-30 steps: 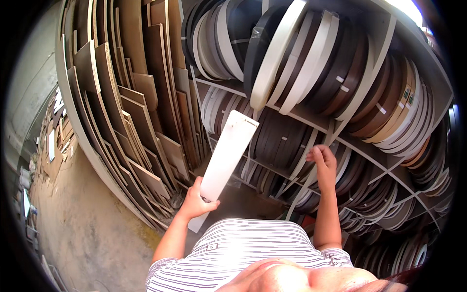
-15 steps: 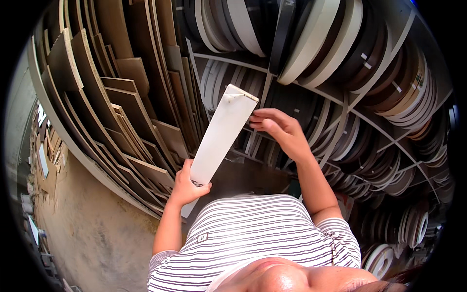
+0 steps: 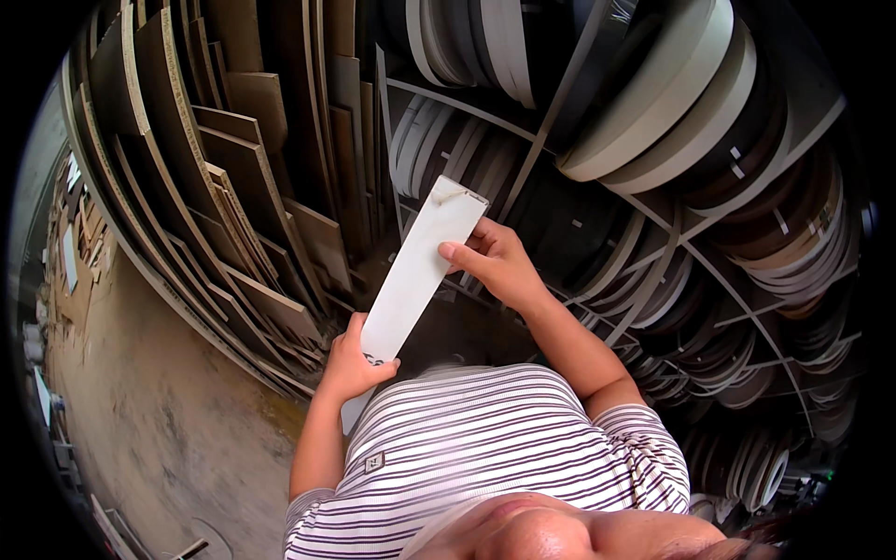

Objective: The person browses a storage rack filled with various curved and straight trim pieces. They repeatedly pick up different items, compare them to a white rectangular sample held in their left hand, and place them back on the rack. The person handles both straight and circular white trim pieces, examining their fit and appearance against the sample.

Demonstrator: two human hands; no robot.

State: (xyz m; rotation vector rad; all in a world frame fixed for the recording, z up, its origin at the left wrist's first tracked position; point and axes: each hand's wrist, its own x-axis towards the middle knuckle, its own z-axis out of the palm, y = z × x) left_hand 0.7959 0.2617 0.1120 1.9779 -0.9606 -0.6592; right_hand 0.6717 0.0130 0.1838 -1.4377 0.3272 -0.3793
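A long, narrow white board strip [image 3: 418, 280] slants up and away in front of my chest. Its far end shows a chipped, brownish mark, and dark handwriting sits near its lower part. My left hand [image 3: 353, 362] is closed round the strip's lower part, thumb across the face. A short piece of the strip sticks out below that hand. Higher up, my right hand [image 3: 493, 259] grips the right edge, its thumb on the white face and its fingers behind, where they are partly hidden.
Upright brown board offcuts [image 3: 247, 177] stand packed in a rack at the left. Shelves at the right hold many rolls of edge banding [image 3: 653, 93] in white, black and brown. Stained concrete floor [image 3: 187, 373] lies at the lower left, with scrap pieces [image 3: 84, 224] beyond the rack.
My right hand, apart from the strip before with its fingers held out, has moved in and taken hold of its right edge. My left hand keeps its grip. The view has shifted slightly.
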